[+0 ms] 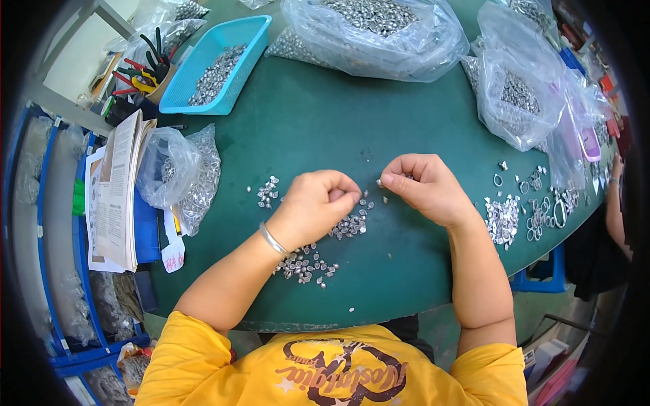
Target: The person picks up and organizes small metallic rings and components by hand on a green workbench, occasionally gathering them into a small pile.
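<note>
My left hand, a silver bangle on its wrist, hovers over the middle of the table with thumb and fingertips pinched together. Whatever it may hold is hidden. Opposite it, my right hand pinches a small silver metal piece between thumb and forefinger. The two hands are a short gap apart. Under and beside my left hand lie loose drop-shaped metal pieces in a pile, a nearer pile and a smaller group to the left.
A blue basket of metal pieces stands far left, beside pliers. Filled plastic bags line the back, with another bag at right. Flat silver pieces and rings lie right. Papers stand at the left edge.
</note>
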### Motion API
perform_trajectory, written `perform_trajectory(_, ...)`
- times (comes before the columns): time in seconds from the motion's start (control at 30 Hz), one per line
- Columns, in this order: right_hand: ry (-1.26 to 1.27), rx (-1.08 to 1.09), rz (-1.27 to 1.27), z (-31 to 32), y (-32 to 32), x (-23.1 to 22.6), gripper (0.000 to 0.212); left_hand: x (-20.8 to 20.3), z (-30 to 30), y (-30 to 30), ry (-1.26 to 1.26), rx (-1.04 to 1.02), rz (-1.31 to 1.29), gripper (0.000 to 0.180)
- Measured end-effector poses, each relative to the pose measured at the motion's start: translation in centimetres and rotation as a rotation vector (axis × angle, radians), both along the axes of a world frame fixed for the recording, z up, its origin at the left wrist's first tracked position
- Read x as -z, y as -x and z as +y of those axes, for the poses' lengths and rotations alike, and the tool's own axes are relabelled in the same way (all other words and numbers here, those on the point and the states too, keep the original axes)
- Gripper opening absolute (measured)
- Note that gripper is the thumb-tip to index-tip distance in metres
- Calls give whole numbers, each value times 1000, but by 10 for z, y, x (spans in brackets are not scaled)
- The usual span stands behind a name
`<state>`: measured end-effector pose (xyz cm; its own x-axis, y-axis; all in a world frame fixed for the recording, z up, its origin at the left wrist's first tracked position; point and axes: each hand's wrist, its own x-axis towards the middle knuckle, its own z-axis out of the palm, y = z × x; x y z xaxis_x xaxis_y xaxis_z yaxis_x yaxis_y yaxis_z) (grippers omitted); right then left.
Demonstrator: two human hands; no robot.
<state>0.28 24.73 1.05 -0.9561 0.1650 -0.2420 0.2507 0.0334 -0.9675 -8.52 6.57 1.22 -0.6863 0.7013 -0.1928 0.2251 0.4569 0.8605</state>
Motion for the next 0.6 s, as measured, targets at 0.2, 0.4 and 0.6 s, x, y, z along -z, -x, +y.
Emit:
perform_trajectory(0.2,94,2,-3,1,1,1,14,8,-3,7,-45,111,350,12)
perform_trajectory(0.4,300,-14,-35,13,-1,-4,12,20,6,-2,-92,237,653,9)
perform_trajectory(0.6,-721,-250,106,3,-5,3,14,19,4,3,-119,189,460,5)
